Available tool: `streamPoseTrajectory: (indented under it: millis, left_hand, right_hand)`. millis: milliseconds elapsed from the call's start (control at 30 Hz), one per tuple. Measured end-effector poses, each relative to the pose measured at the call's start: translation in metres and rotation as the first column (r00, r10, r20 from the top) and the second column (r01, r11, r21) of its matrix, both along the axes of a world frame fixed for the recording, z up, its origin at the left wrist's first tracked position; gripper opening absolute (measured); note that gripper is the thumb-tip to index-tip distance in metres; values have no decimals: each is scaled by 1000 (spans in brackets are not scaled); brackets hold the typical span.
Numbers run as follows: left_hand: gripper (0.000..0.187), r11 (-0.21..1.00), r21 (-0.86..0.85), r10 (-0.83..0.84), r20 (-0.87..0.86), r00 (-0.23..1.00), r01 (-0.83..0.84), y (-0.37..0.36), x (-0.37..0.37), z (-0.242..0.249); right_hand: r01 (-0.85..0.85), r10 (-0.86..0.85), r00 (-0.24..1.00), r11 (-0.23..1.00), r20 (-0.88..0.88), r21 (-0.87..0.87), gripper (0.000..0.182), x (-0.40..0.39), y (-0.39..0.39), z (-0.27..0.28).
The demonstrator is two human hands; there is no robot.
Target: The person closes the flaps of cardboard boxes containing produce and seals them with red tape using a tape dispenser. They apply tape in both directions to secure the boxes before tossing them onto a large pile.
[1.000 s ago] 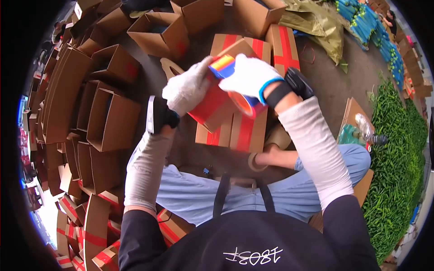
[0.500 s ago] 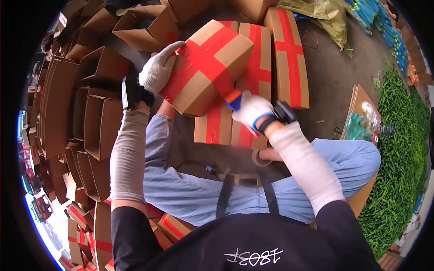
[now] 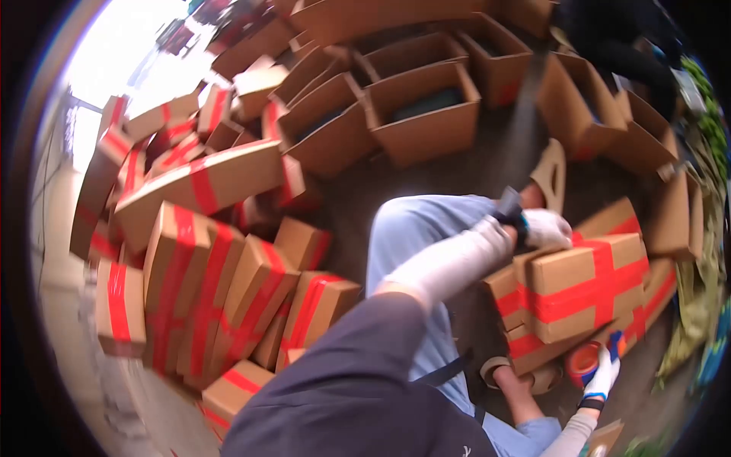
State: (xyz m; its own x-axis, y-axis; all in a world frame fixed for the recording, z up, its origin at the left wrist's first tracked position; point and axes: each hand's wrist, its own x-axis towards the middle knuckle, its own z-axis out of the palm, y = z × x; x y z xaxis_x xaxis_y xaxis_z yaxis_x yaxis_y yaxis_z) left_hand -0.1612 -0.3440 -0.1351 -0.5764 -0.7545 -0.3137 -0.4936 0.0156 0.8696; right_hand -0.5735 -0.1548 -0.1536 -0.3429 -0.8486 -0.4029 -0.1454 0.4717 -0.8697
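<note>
A cardboard box (image 3: 567, 272) crossed with red tape lies on top of other taped boxes at the right. My left hand (image 3: 550, 228), in a white glove, is at this box's upper back edge, its fingers curled on it and slightly blurred. Lower right, my gloved right hand (image 3: 604, 375) is closed around a tape dispenser (image 3: 617, 344) with blue and orange parts. A roll of red tape (image 3: 585, 360) sits in the dispenser, just in front of the box.
Several red-taped boxes (image 3: 266, 282) are piled at the left. Open cartons (image 3: 422, 129) stand in an arc at the back, some with dark contents. A person in dark clothes (image 3: 620, 42) is at the upper right. Olive sheeting (image 3: 689, 305) lies along the right side.
My view has swung left, bringing the pile of taped boxes into sight. The box has come down onto the others, and my right hand with the dispenser has moved away from its face.
</note>
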Motion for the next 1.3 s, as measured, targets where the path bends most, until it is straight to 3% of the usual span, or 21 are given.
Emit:
streamPoseTrajectory:
  millis: [33, 100, 133, 167, 233, 267, 333, 400, 467, 533, 600, 667, 733, 833, 900, 967, 1033, 1133, 1200, 1233, 1300]
  left_hand:
    - [58, 982, 62, 178, -1, 984, -177, 11, -20, -36]
    - [79, 921, 87, 387, -339, 858, -381, 32, -53, -104]
    - [87, 920, 242, 347, -145, 927, -307, 51, -31, -44]
    - [90, 911, 264, 367, -172, 914, -316, 54, -27, -49]
    - [92, 874, 263, 464, -203, 862, -408, 74, -46, -67]
    - [92, 829, 243, 552, -214, 806, -503, 85, -53, -72]
    - [86, 733, 534, 618, -265, 740, -421, 96, -56, -71]
    - [78, 515, 838, 830, -434, 350, -183, 139, -76, -46]
    - [68, 523, 833, 831, -453, 324, -179, 170, -77, -45]
    - [61, 513, 679, 848, -309, 430, -525, 189, -70, -52]
    - [59, 413, 909, 878, -415, -238, -61, 208, -34, -19]
    - [52, 511, 846, 816, -422, -395, 153, 218, 23, 10]
    - [52, 520, 851, 816, -471, -336, 70, 219, 48, 27]
    - [53, 499, 812, 850, -527, -15, -302, 215, 52, 39]
    - [53, 522, 646, 845, -481, 234, -557, 208, 55, 33]
    - [54, 567, 263, 817, -294, 495, -780, 190, 62, 20]
    - [55, 501, -296, 778, -257, 573, -813, 148, 102, 37]
    - [56, 202, -903, 788, -81, 610, -380, 62, 180, 63]
    - [57, 272, -957, 820, 175, 545, -101, 15, 239, 65]
    - [59, 581, -791, 756, 438, 486, -191, 5, 254, 70]
    - [47, 728, -674, 646, 614, 453, -125, -5, 292, 25]
  right_hand:
    - [142, -143, 990, 987, -4, -78, 66, -10, -8, -26]
    - [270, -250, 951, 959, 185, -92, 71, 14, -25, -35]
    - [334, -319, 901, 942, 293, -4, 74, 39, -27, -27]
    - [382, -352, 898, 921, 265, -73, 83, 60, -34, -32]
    - [256, -179, 903, 954, 390, -154, 74, 62, -36, -30]
    - [134, -71, 969, 955, 236, -264, 70, 63, -38, -30]
    - [44, -27, 999, 871, 40, -489, 67, 11, -44, -69]
    - [-53, 74, 997, 817, 13, -574, 67, 7, -35, -49]
    - [-111, 128, 992, 840, -5, -530, 67, 62, -23, 7]
    - [-206, 192, 978, 817, -83, -539, 68, 115, -14, 60]
    - [-345, 305, 937, 739, -169, -579, 69, 177, -6, 119]
    - [-496, 458, 854, 578, -245, -648, 69, 247, 2, 182]
    - [-599, 611, 723, 323, -321, -733, 70, 316, 11, 242]
    - [-569, 706, 581, -3, -405, -823, 72, 411, 22, 311]
    - [-550, 727, 542, -73, -422, -832, 72, 451, 21, 332]
    - [-552, 737, 539, -57, -408, -832, 66, 432, 0, 328]
    - [-580, 620, 642, 7, -451, -815, 66, 386, -14, 294]
    - [-708, 412, 699, 284, -585, -647, 81, 241, -24, 222]
    - [-487, 248, 820, 777, -516, -399, 77, 136, 11, 199]
    - [-284, 75, 910, 830, -409, -479, 64, 65, 31, 154]
    - [126, -251, 925, 911, -286, -392, 58, -36, 89, 140]
